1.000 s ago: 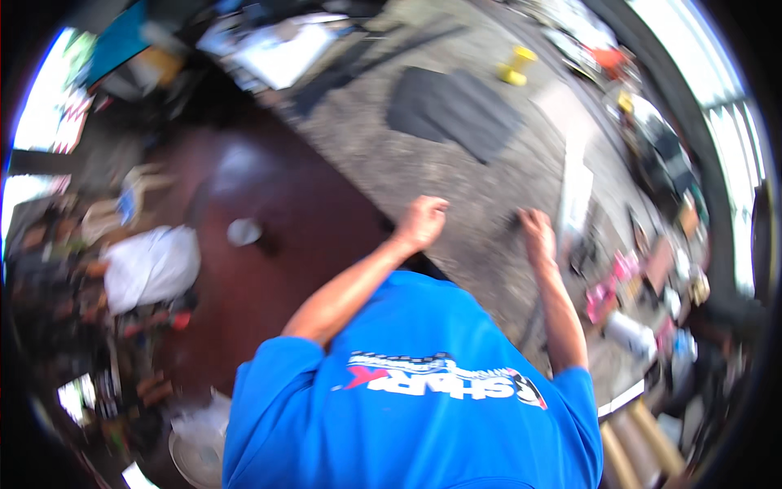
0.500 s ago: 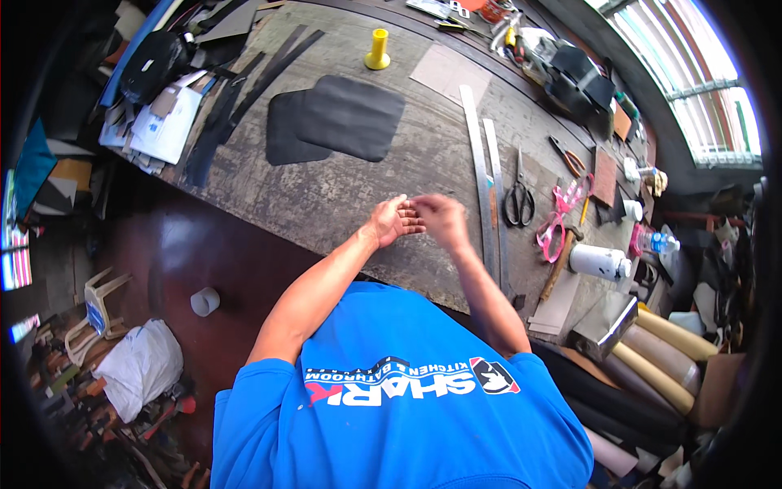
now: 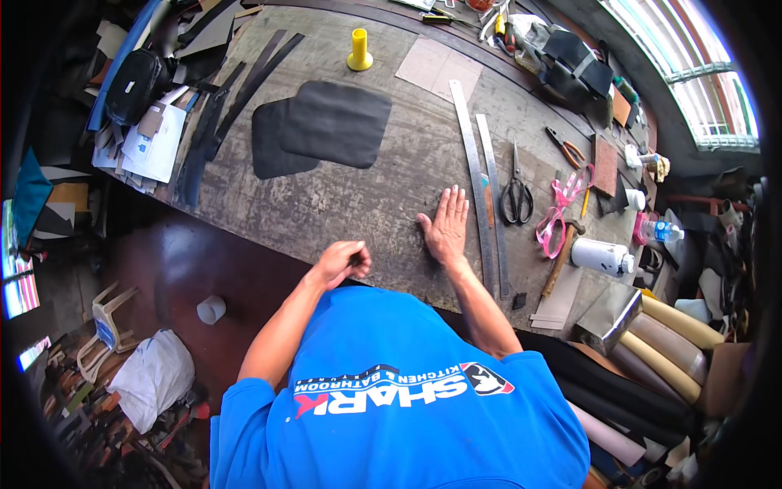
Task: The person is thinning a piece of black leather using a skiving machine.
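Observation:
My left hand [image 3: 342, 262] is held at the near edge of the worn wooden table [image 3: 358, 208]. Its fingers curl loosely inward, and I see nothing in them. Flat on the tabletop lies my right hand [image 3: 447, 232], palm down, fingers stretched out. Just right of it run two metal rulers [image 3: 470, 155], with black-handled scissors [image 3: 516, 200] beyond them. Two dark leather pieces with rounded corners, the upper piece [image 3: 340, 122] overlapping the lower piece [image 3: 266, 147], rest farther off to the left, apart from both hands.
Dark strips [image 3: 257, 94] lie at the left, near papers [image 3: 155, 143]. A yellow flanged cylinder [image 3: 359, 50] stands beyond the leather beside a pale sheet [image 3: 436, 67]. Pliers [image 3: 564, 147], a pink ribbon-like item [image 3: 555, 216], a hammer [image 3: 562, 265] and a white bottle [image 3: 601, 257] crowd the right side.
My hands, close together above the table before, have parted. The left has drawn back toward me and curled; the right has come down flat on the tabletop.

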Demonstrator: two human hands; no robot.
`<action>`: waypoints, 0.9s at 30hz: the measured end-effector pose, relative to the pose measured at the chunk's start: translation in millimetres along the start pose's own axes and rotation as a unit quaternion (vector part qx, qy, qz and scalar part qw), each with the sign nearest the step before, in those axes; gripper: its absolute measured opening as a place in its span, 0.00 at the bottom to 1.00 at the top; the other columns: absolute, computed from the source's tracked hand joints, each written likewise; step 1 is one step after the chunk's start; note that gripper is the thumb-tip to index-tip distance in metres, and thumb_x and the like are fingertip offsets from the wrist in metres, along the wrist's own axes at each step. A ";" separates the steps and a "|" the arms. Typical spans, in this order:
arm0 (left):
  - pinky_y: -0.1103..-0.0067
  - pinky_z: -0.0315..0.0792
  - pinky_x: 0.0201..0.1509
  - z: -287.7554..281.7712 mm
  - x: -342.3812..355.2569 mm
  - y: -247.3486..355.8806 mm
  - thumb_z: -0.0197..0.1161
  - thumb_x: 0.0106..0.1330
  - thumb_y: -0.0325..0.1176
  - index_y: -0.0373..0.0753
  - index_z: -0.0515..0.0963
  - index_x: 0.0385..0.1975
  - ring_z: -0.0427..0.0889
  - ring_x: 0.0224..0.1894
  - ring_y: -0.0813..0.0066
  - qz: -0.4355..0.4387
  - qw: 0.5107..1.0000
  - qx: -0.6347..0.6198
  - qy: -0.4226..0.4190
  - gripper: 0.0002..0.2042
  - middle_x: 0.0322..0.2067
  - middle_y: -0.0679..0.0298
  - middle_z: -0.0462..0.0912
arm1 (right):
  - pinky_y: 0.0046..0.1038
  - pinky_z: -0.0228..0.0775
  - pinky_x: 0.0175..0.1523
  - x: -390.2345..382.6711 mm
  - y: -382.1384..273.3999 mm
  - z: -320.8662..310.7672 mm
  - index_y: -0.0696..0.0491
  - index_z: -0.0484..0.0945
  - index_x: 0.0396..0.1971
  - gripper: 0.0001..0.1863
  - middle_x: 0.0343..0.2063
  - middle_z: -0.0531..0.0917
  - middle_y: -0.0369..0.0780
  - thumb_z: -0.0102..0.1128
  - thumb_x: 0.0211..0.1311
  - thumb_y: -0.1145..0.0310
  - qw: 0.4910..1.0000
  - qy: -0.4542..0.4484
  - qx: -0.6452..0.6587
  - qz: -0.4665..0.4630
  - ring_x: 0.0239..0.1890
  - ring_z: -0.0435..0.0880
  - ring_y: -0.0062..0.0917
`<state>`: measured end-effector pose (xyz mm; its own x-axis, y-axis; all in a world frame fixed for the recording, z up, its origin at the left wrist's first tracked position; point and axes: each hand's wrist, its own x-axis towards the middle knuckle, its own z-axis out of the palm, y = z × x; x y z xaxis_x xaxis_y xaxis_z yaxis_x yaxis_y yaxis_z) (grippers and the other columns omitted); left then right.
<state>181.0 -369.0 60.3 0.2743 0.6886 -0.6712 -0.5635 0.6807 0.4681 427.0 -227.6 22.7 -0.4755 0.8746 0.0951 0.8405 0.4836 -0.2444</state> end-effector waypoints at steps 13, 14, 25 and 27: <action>0.61 0.77 0.53 -93.0 -45.9 -100.2 0.46 0.72 0.38 0.25 0.77 0.43 0.82 0.45 0.52 -0.123 0.974 -0.179 0.062 0.19 0.41 0.44 0.81 | 0.45 0.33 0.77 80.9 12.4 -13.4 0.64 0.52 0.69 0.38 0.71 0.55 0.55 0.44 0.72 0.49 0.996 -0.034 0.060 -0.053 0.75 0.47 0.47; 0.60 0.77 0.54 -98.0 -37.5 -110.0 0.44 0.73 0.38 0.25 0.75 0.47 0.81 0.46 0.51 -0.109 0.976 -0.182 0.040 0.20 0.44 0.44 0.80 | 0.45 0.33 0.77 79.6 5.3 -10.4 0.65 0.52 0.69 0.39 0.71 0.53 0.53 0.43 0.72 0.48 0.996 -0.042 -0.014 -0.080 0.75 0.46 0.46; 0.45 0.66 0.65 -87.7 3.4 -131.3 0.46 0.74 0.42 0.35 0.62 0.66 0.68 0.63 0.42 -0.104 0.953 -0.284 0.007 0.25 0.65 0.46 0.64 | 0.46 0.45 0.75 24.0 -101.8 -30.0 0.65 0.59 0.65 0.37 0.66 0.62 0.58 0.59 0.63 0.58 0.967 -0.061 0.154 -0.195 0.71 0.56 0.53; 0.44 0.66 0.64 -71.8 4.3 -119.1 0.47 0.73 0.42 0.35 0.63 0.65 0.68 0.63 0.41 -0.101 0.951 -0.291 0.034 0.25 0.63 0.46 0.65 | 0.44 0.41 0.76 89.1 -51.7 -12.0 0.64 0.56 0.67 0.36 0.69 0.59 0.55 0.44 0.73 0.50 0.991 -0.045 0.060 -0.114 0.74 0.51 0.47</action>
<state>193.4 -465.0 -39.5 0.3832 0.5280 -0.7579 -0.8461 0.5297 -0.0589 344.2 -174.3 55.4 -0.6747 0.7341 0.0768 0.6742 0.6554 -0.3406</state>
